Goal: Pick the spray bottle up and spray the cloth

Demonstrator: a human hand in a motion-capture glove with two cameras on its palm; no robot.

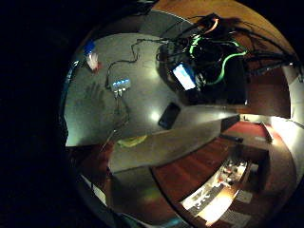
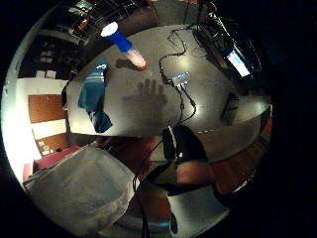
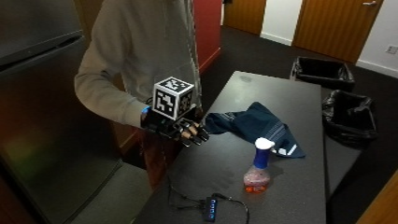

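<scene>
A spray bottle (image 3: 257, 169) with a blue neck, white cap and pinkish base stands upright on the dark grey table (image 3: 286, 196); the palm views show it too (image 2: 124, 44) (image 1: 91, 56). A dark blue cloth (image 3: 256, 126) with white stripes lies crumpled on the table behind the bottle, also seen as the cloth (image 2: 96, 101). My gloved right hand (image 3: 179, 128) hovers above the table's near-left edge, palm down, fingers relaxed and holding nothing. It is well to the left of the bottle and touches neither object. Its shadow falls on the tabletop.
A small USB hub (image 3: 210, 209) with a black cable lies at the table's front edge. A dark phone (image 1: 169, 115) and a laptop with tangled cables (image 1: 190, 76) sit farther along. Two black bins (image 3: 348, 116) stand beside the table; a grey cabinet (image 3: 37, 93) is at left.
</scene>
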